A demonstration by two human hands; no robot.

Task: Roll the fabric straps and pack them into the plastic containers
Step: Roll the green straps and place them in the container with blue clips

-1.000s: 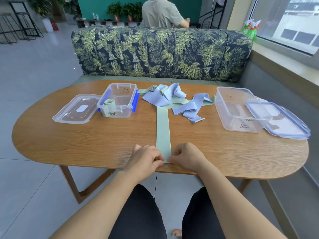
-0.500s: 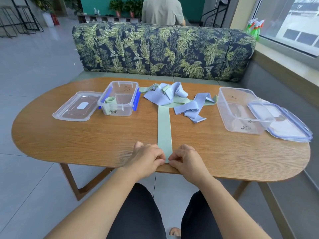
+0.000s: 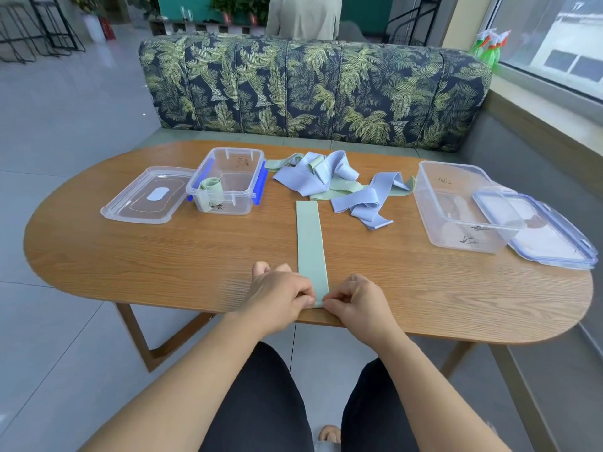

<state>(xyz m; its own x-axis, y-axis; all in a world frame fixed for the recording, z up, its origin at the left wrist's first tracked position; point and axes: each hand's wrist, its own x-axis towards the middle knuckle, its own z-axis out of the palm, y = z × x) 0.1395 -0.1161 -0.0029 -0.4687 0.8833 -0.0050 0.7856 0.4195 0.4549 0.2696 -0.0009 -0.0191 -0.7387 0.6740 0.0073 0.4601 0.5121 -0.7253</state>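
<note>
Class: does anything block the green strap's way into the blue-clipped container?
Nothing visible does. The left hand and right hand pinch the green strap at its near end; bare table leads to the blue-clipped container, its lid off beside it.

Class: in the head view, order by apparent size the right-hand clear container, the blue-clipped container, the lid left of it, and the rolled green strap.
Largest: right-hand clear container.
Next: blue-clipped container and lid, which look about alike, so unranked.
Smallest: rolled green strap.

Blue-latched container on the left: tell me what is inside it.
One rolled green strap sits in the near-left corner of the blue-latched container; the rest looks bare. A print on the near wall hides the roll's base.
</note>
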